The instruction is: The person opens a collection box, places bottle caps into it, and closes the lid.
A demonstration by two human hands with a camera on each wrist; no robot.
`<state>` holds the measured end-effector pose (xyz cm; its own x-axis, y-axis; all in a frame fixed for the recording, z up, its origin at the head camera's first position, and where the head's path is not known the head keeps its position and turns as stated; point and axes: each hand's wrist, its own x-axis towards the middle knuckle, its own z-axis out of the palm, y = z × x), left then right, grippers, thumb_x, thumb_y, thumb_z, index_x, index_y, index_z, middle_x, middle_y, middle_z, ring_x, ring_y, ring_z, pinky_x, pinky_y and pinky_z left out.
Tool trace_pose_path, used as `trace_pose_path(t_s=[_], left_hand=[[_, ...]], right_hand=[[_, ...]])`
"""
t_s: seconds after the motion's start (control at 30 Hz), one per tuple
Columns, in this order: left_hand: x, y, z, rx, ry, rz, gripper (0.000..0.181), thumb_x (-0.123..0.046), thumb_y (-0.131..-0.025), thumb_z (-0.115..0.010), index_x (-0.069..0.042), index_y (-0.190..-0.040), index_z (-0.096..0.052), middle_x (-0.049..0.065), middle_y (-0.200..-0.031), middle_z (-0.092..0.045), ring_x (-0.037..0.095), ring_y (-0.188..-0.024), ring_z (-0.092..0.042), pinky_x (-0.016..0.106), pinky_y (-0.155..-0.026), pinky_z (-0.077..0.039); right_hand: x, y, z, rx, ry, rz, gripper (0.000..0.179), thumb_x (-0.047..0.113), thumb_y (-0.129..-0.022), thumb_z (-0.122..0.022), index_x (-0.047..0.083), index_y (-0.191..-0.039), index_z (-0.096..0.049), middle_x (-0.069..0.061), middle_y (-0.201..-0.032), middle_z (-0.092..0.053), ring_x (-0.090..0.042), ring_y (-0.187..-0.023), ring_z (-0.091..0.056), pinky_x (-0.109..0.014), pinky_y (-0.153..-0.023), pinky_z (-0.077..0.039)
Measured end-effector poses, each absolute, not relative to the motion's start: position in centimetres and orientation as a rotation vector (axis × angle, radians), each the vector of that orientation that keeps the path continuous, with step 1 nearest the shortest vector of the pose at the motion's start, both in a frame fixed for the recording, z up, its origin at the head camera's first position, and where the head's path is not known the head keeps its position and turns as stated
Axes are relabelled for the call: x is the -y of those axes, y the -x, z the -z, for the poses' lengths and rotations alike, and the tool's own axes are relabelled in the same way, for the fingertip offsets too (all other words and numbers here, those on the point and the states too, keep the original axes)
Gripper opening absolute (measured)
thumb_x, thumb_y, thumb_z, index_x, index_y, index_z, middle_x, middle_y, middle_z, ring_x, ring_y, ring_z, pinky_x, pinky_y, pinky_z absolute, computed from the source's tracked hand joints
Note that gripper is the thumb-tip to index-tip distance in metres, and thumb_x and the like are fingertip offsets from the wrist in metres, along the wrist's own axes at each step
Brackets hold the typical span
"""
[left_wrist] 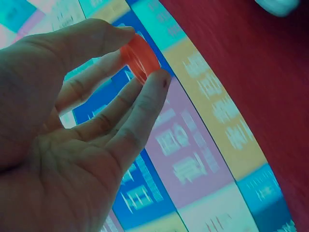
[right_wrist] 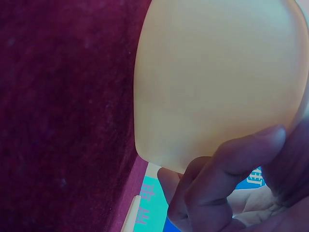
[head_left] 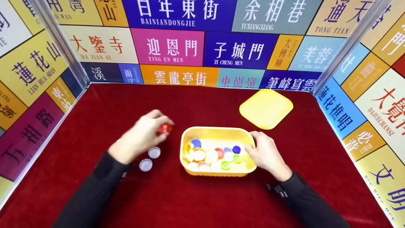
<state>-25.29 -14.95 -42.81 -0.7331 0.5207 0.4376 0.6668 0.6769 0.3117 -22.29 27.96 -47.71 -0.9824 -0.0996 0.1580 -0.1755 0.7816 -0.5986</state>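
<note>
Between the thumb and fingertips of my left hand (head_left: 139, 134) is a red bottle cap (head_left: 165, 128), held left of the box in the head view. The left wrist view shows the cap (left_wrist: 143, 58) on its side, its ridged inside partly visible. My right hand (head_left: 268, 155) grips the right end of a yellow plastic box (head_left: 218, 174). In the right wrist view the fingers (right_wrist: 212, 181) bend at the edge of the box wall (right_wrist: 217, 82). Several bottle caps in blue, red, white, green and orange lie inside the box.
Two whitish caps, one (head_left: 154, 152) a little above the other (head_left: 146, 165), lie on the dark red cloth (head_left: 202, 202) near my left wrist. A yellow lid (head_left: 266, 109) lies behind the box to the right. Printed panels (head_left: 171, 47) wall in the back and sides.
</note>
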Motion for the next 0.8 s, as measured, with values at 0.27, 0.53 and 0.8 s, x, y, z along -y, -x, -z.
trace_pose_path(t_s=[0.27, 0.53, 0.8], left_hand=[[7.3, 25.1, 42.5, 2.635, 1.224, 0.529, 0.024, -0.008, -0.1, -0.09, -0.006, -0.123, -0.083, 0.015, -0.12, -0.072, 0.033, -0.11, -0.073, 0.045, -0.1, -0.069], [2.4, 25.9, 43.6, 2.701, 1.385, 0.41, 0.026, -0.007, -0.103, -0.086, -0.008, -0.129, -0.083, 0.015, -0.12, -0.073, 0.032, -0.103, -0.077, 0.042, -0.095, -0.069], [1.5, 25.9, 43.7, 2.735, 1.366, 0.361, 0.026, -0.007, -0.103, -0.085, -0.008, -0.129, -0.084, 0.014, -0.118, -0.075, 0.032, -0.1, -0.078, 0.042, -0.094, -0.07]], right_hand=[[-27.9, 22.3, 47.6, 2.858, -0.213, -0.976, 0.042, 0.007, -0.101, -0.073, -0.004, -0.142, -0.075, -0.026, -0.131, -0.078, -0.04, -0.12, -0.074, -0.054, -0.104, -0.059], [-27.9, 22.5, 47.8, 2.861, -0.206, -0.972, 0.043, 0.007, -0.101, -0.073, -0.005, -0.142, -0.074, -0.026, -0.131, -0.078, -0.04, -0.12, -0.074, -0.053, -0.104, -0.06], [-28.0, 22.5, 47.7, 2.858, -0.2, -0.976, 0.041, 0.006, -0.1, -0.073, -0.004, -0.141, -0.075, -0.024, -0.13, -0.078, -0.038, -0.119, -0.075, -0.053, -0.103, -0.06]])
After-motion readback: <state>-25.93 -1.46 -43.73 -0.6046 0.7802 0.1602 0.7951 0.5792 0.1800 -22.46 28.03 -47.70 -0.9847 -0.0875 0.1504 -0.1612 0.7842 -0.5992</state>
